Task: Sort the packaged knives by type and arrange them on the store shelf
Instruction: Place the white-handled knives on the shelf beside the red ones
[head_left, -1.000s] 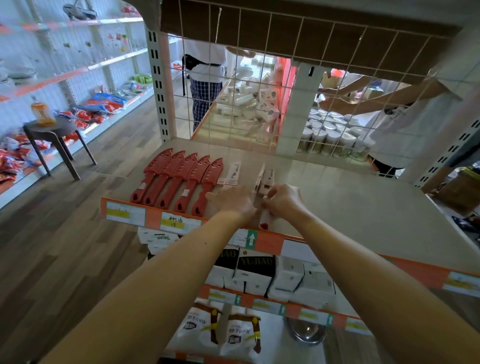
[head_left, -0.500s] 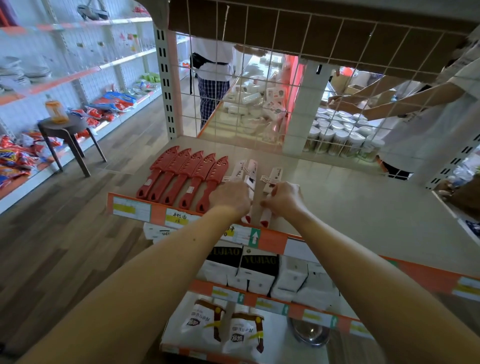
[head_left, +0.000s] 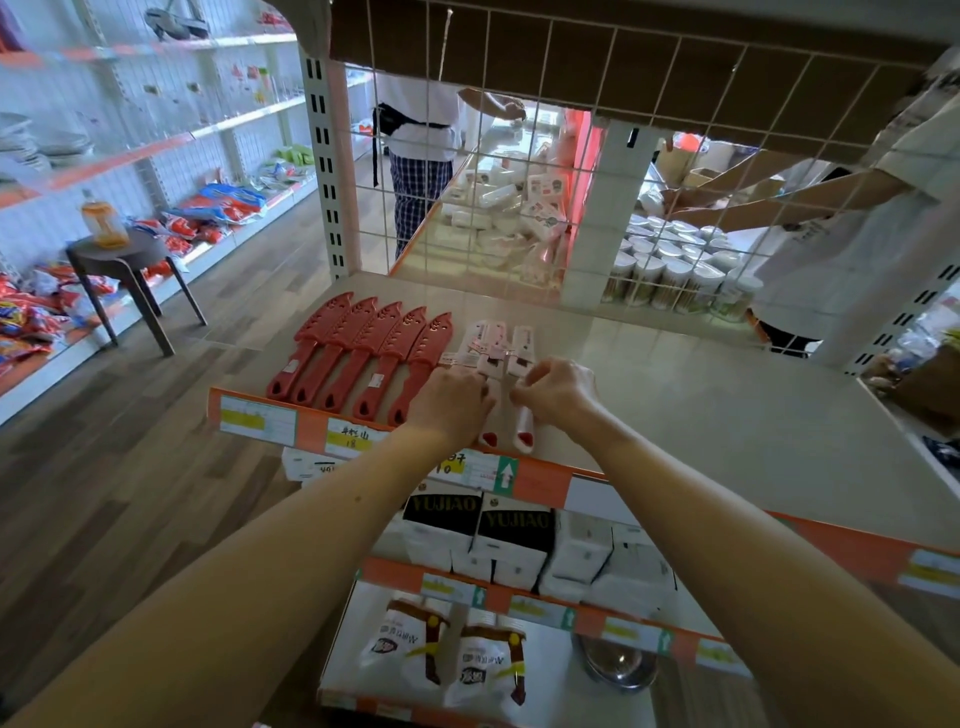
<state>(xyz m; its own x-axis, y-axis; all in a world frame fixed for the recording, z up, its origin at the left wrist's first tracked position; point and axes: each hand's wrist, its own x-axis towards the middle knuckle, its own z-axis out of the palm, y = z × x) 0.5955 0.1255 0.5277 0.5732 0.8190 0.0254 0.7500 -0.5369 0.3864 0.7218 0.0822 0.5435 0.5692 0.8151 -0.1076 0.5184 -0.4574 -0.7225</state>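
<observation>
Several red sheathed knives (head_left: 363, 358) lie side by side at the left end of the beige store shelf (head_left: 701, 410). Right of them lie three white packaged knives (head_left: 498, 343) with red-tipped handles, close together and pointing away from me. My left hand (head_left: 452, 397) rests on the left white knives, fingers curled over their handles. My right hand (head_left: 558, 389) pinches the handle of the rightmost white knife. My hands hide the middle parts of the white knives.
A wire grid (head_left: 571, 171) closes the shelf's back; people stand behind it. Orange price strips (head_left: 545, 483) line the front edge. Lower shelves hold white boxes (head_left: 519, 545) and bagged goods (head_left: 452, 654). A stool with a bottle (head_left: 104, 223) stands in the aisle at the left.
The white knives went from a bunch held in my hands to lying flat in a row beside the red ones. Both hands shifted slightly forward over them.
</observation>
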